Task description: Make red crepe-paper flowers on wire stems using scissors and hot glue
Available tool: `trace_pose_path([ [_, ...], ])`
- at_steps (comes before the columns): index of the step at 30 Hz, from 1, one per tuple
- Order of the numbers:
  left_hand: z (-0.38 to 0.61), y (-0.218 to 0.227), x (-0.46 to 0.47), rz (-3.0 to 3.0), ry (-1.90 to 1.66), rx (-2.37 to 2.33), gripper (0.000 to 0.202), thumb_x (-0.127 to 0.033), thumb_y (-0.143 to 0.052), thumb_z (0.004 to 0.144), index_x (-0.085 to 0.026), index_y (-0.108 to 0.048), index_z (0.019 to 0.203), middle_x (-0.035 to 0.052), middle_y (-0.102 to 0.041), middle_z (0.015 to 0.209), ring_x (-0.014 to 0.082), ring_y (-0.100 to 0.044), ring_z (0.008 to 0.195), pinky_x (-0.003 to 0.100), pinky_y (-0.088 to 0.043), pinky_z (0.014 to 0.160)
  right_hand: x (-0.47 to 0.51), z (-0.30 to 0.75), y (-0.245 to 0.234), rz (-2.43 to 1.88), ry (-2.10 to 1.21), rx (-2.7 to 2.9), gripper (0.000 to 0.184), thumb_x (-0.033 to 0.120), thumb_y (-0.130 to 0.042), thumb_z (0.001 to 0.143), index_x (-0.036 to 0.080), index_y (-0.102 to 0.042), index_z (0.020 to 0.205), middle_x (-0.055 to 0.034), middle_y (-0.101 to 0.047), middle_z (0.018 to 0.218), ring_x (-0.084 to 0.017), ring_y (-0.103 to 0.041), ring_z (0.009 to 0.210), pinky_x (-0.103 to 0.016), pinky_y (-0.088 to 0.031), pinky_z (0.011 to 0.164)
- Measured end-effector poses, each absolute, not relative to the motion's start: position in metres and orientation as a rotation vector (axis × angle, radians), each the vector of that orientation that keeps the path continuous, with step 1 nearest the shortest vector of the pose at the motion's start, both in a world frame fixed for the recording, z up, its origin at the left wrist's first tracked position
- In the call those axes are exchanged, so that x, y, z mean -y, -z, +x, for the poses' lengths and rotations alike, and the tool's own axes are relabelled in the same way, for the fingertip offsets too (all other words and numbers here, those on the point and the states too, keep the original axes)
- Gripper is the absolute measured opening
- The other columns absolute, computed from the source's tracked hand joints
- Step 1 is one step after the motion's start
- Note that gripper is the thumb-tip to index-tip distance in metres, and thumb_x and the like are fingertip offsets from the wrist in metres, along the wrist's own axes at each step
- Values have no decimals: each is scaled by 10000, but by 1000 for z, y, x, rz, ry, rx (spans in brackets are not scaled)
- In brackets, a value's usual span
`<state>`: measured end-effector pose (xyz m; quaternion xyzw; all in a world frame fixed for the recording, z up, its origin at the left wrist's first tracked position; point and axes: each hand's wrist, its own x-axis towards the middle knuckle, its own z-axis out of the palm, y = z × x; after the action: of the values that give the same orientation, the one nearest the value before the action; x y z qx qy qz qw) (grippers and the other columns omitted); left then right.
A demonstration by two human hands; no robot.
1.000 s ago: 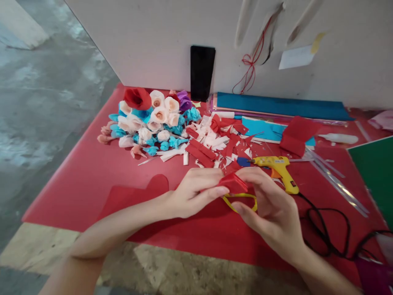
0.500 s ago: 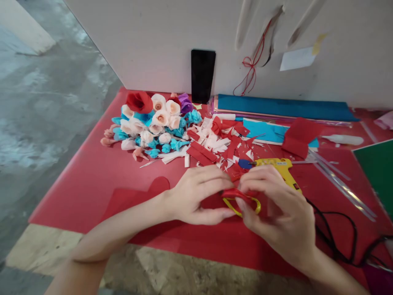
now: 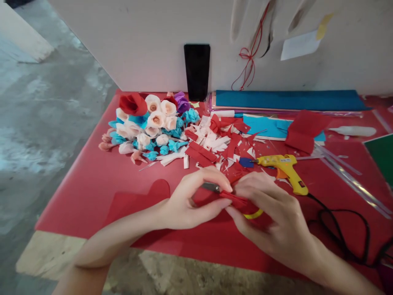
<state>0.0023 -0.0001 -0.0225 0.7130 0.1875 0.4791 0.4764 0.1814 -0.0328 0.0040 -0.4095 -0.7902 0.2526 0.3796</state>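
Between my two hands is a small folded piece of red crepe paper point(image 3: 235, 200). My left hand point(image 3: 193, 200) pinches its left end between thumb and fingertips. On the other end, the fingers of my right hand point(image 3: 270, 209) are closed, partly hiding the paper. Below and behind it lies a pair of scissors with yellow handles point(image 3: 254, 214); part of its grey blade point(image 3: 210, 187) shows behind my left fingers. A larger red paper sheet point(image 3: 129, 200) with a rounded tab lies under my left forearm.
Crepe paper flowers point(image 3: 156, 119) are heaped at the back left, beside red and white scraps point(image 3: 211, 141). A yellow glue gun point(image 3: 284, 166) with a black cord point(image 3: 334, 229) lies right. A phone point(image 3: 197, 71) leans on the wall. Clear sticks point(image 3: 357, 180) and a white bottle point(image 3: 353, 131) lie farther right.
My fingers have shifted along the red paper, and it now looks flatter and more folded. The scissors' blade has come into sight, with less of the yellow handles showing.
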Motion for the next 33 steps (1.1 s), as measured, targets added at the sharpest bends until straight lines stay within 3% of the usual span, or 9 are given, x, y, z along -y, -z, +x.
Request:
trace_pose_path([
  [4, 3, 21, -3, 1815, -1197, -431, 302, -12, -601, 743, -153, -518, 996, 42, -595, 836, 142, -596, 800, 311, -519, 751, 35, 181, -6, -1047, -738, 1961, 123, 102, -597, 789, 175, -512, 740, -13, -569, 680, -140, -534, 662, -280, -419, 582],
  [8, 3, 12, -7, 2258, -1359, -425, 201, -47, -586, 746, -140, -572, 924, 52, -608, 856, 144, -563, 820, 336, -496, 820, 38, 182, -9, -1069, -805, 1951, 144, 72, -553, 779, 171, -482, 702, -8, -533, 653, -128, -490, 622, -287, -401, 575],
  [12, -1, 9, -4, 2572, -1493, -543, 157, -118, -575, 773, -211, -646, 876, 24, -604, 858, 159, -502, 829, 376, -436, 901, 39, 184, -9, -1062, -835, 1949, 149, 62, -527, 774, 173, -464, 697, -4, -513, 643, -124, -474, 616, -289, -390, 577],
  [21, -6, 4, -4, 2682, -1459, -621, 122, -150, -631, 763, -253, -669, 814, 3, -575, 716, 171, -459, 747, 400, -452, 903, 42, 183, -10, -1067, -866, 1936, 188, 49, -540, 745, 178, -416, 686, 6, -490, 641, -112, -446, 599, -277, -368, 570],
  [27, -3, 2, -4, 2602, -1518, -629, 157, -180, -639, 791, -262, -647, 658, -20, -545, 611, 145, -457, 701, 359, -489, 903, 41, 182, -7, -1080, -906, 1927, 182, 50, -521, 697, 181, -395, 680, 11, -479, 636, -114, -431, 601, -281, -370, 584],
  [33, -5, 7, 3, 2540, -1519, -656, 170, -125, -630, 795, -275, -670, 725, -52, -616, 649, 120, -509, 738, 358, -486, 962, 39, 183, -9, -1090, -918, 1933, 160, 87, -517, 701, 183, -394, 669, 10, -483, 625, -114, -420, 587, -276, -373, 569],
])
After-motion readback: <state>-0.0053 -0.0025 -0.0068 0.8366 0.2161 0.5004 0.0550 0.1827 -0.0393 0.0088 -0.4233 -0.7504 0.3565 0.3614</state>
